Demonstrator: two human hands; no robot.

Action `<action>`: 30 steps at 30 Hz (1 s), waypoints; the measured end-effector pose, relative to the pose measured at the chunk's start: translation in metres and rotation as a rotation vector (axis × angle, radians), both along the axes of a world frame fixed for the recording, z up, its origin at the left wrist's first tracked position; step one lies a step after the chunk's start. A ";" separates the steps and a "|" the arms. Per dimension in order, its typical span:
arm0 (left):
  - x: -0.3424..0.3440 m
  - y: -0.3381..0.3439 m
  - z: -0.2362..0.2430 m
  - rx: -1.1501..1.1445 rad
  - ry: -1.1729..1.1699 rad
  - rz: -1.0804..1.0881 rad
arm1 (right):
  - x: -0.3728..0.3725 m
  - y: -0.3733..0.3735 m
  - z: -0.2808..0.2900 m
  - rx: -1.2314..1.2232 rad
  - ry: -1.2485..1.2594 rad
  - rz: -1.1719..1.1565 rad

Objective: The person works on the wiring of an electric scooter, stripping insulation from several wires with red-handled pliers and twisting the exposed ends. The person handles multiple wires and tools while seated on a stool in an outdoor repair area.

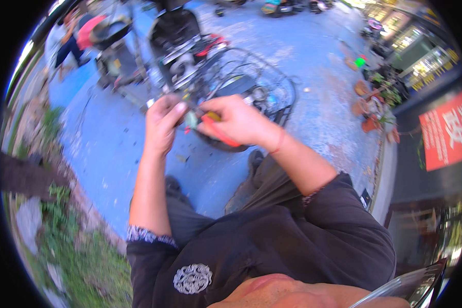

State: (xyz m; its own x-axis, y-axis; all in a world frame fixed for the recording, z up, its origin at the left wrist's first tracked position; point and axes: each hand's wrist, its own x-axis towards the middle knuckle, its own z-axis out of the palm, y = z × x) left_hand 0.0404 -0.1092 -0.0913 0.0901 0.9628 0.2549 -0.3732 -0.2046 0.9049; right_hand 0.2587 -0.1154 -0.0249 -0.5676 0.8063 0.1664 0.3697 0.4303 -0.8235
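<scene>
My right hand [241,120] is closed around pliers with orange-red handles [219,132], and a yellowish patch shows between the fingers. The tool's jaws are blurred and partly covered. Close beside it, my left hand [165,120] has thumb and fingers pinched together. What they hold is too blurred to name; a small pale green piece [191,120] shows between the two hands. Just beyond and beneath them stands a partly stripped scooter [182,56], its frame, black cables [251,66] and inner parts exposed.
Another scooter [120,64] stands at the far left, near a seated person [66,41]. Potted plants [372,120] line the right edge by a red sign [449,131]. Grass and stones [77,241] border the blue ground [113,169] on the left. My shoes [254,161] are close to the scooter.
</scene>
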 end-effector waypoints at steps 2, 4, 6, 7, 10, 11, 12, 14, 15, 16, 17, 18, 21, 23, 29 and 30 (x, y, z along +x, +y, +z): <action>0.004 -0.003 0.005 -0.028 -0.043 -0.030 | 0.001 -0.004 -0.008 -0.242 0.176 0.048; 0.001 0.002 -0.002 -0.004 -0.084 -0.088 | -0.001 -0.009 0.001 -0.461 0.299 0.046; -0.001 0.000 0.000 0.008 -0.128 -0.116 | -0.001 -0.010 0.011 -0.495 0.225 0.051; 0.000 0.000 0.001 0.009 -0.160 -0.139 | 0.000 -0.009 0.012 -0.526 0.211 0.045; -0.003 0.003 -0.003 0.015 -0.185 -0.142 | 0.000 -0.007 0.014 -0.574 0.245 0.057; -0.002 0.003 -0.002 0.015 -0.195 -0.148 | 0.001 -0.005 0.014 -0.600 0.260 0.065; -0.002 0.002 0.000 0.012 -0.197 -0.138 | 0.001 -0.004 0.011 -0.595 0.302 0.049; 0.001 0.001 0.003 0.006 -0.202 -0.124 | 0.000 0.000 0.010 -0.520 0.386 -0.048; 0.000 0.002 0.002 0.003 -0.174 -0.128 | 0.000 0.002 0.010 -0.481 0.428 -0.096; -0.001 0.001 0.002 -0.001 -0.147 -0.133 | 0.001 0.008 0.008 -0.418 0.408 -0.113; -0.002 0.001 0.002 -0.005 -0.119 -0.137 | -0.003 0.012 0.006 -0.216 0.426 -0.127; 0.000 0.001 0.004 -0.008 -0.088 -0.134 | -0.011 0.015 0.004 -0.014 0.442 -0.140; 0.001 0.000 0.005 -0.024 -0.005 -0.145 | -0.013 0.018 0.007 0.358 0.324 -0.049; -0.001 0.001 0.004 -0.021 0.031 -0.169 | -0.015 0.017 0.016 0.568 0.147 0.031; 0.001 -0.004 0.012 -0.084 0.059 -0.177 | -0.019 0.013 0.020 0.624 0.027 0.034; 0.000 -0.003 0.010 -0.087 0.117 -0.192 | -0.016 0.012 0.016 0.647 0.004 0.031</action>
